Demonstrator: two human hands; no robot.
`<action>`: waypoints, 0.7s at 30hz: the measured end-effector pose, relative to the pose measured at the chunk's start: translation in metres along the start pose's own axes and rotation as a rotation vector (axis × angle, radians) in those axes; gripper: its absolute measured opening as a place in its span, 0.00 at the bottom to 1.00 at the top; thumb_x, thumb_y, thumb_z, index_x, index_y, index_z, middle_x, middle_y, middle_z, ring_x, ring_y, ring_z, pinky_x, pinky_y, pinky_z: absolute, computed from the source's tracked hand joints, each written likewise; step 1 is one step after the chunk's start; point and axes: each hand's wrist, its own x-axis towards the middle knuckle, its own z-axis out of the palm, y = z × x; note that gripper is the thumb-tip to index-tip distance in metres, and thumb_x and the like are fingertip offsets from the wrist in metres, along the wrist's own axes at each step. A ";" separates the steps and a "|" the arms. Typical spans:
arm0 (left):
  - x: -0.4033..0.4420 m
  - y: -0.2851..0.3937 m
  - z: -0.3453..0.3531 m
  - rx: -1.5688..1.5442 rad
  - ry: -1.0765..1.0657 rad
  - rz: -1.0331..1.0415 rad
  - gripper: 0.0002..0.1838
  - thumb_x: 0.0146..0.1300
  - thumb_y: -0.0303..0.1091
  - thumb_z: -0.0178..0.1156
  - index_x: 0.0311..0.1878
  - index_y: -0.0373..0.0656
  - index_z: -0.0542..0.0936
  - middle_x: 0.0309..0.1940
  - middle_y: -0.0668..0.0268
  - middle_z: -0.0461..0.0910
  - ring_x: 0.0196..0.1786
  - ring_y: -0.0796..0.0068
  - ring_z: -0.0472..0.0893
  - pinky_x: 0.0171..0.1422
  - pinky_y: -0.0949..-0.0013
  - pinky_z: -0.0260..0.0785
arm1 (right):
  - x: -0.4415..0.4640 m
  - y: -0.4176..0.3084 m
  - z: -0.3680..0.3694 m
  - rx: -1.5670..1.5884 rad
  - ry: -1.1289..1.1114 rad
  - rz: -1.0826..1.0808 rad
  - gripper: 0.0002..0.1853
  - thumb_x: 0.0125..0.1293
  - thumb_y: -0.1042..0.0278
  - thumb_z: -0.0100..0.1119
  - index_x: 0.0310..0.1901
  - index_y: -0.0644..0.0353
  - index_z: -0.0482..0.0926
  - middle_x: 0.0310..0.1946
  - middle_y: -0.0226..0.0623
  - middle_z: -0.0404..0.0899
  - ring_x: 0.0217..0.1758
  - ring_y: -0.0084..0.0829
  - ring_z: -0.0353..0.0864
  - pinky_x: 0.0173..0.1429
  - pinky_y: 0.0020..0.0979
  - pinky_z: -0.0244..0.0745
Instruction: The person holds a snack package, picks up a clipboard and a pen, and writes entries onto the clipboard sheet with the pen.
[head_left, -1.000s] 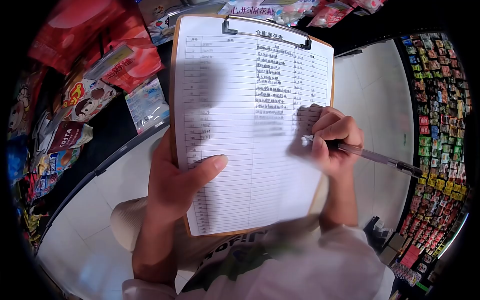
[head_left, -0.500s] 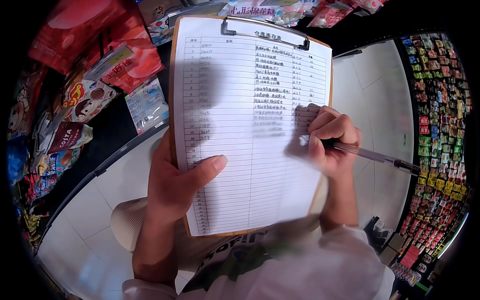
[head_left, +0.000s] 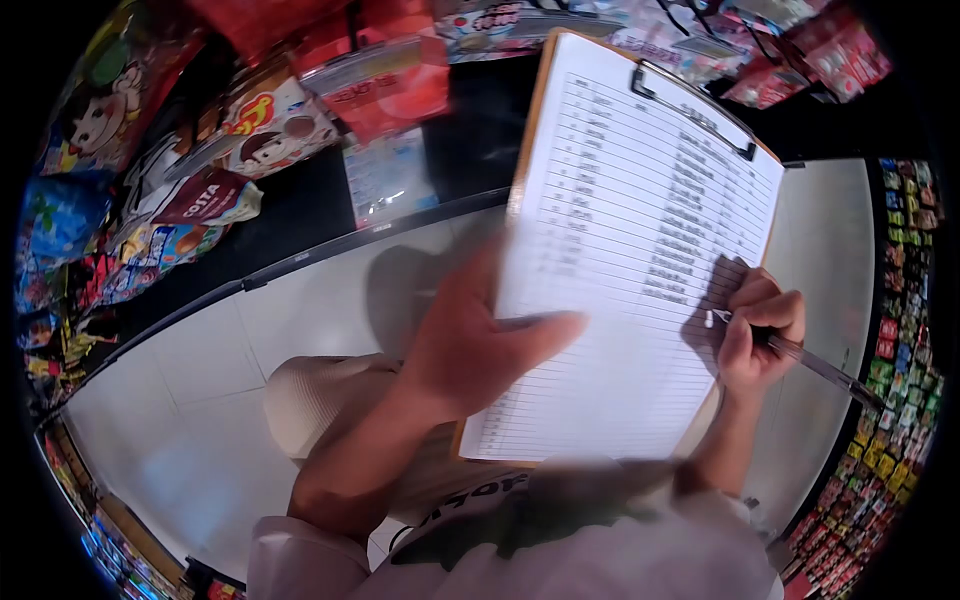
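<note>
A wooden clipboard (head_left: 528,150) is held tilted in front of my body, with a printed table sheet (head_left: 600,380) under its metal clip (head_left: 695,108). Handwriting fills the upper rows of the sheet; the lower rows are bare. My left hand (head_left: 480,335) grips the clipboard's left edge, its thumb lying over the paper and its other fingers hidden behind. In my right hand (head_left: 762,335) a pen (head_left: 825,372) is pinched, its tip near the right-hand columns of the sheet. Whether the tip touches the paper, I cannot tell.
Bagged snacks hang on a dark shelf at the left and top, among them a red bag (head_left: 385,90) and a maroon COSTA bag (head_left: 210,195). Another shelf (head_left: 890,440) of small packets stands at the right. Pale floor tiles (head_left: 230,345) lie below.
The clipboard and both hands have shifted right in view, and the clipboard is turned clockwise. The shelves have swung with the view. Both hands keep their holds.
</note>
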 end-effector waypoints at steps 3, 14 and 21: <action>0.001 -0.003 -0.005 0.087 -0.003 0.010 0.28 0.60 0.23 0.67 0.63 0.34 0.71 0.52 0.63 0.82 0.54 0.77 0.80 0.58 0.69 0.73 | -0.003 0.002 -0.001 -0.003 0.024 0.005 0.13 0.63 0.70 0.62 0.31 0.58 0.65 0.19 0.34 0.70 0.22 0.23 0.58 0.29 0.29 0.56; -0.002 -0.010 -0.004 -0.145 -0.081 0.113 0.30 0.63 0.24 0.67 0.68 0.33 0.68 0.58 0.62 0.80 0.59 0.78 0.77 0.63 0.70 0.70 | -0.005 0.004 -0.005 -0.048 0.021 0.016 0.18 0.67 0.61 0.63 0.30 0.56 0.62 0.18 0.31 0.65 0.24 0.22 0.55 0.32 0.30 0.53; -0.002 -0.011 -0.005 -0.150 -0.082 0.161 0.30 0.64 0.23 0.66 0.68 0.33 0.68 0.57 0.62 0.80 0.59 0.78 0.77 0.64 0.70 0.70 | -0.003 0.004 -0.003 -0.047 0.027 0.022 0.18 0.67 0.62 0.62 0.31 0.56 0.60 0.18 0.31 0.64 0.23 0.22 0.54 0.32 0.30 0.53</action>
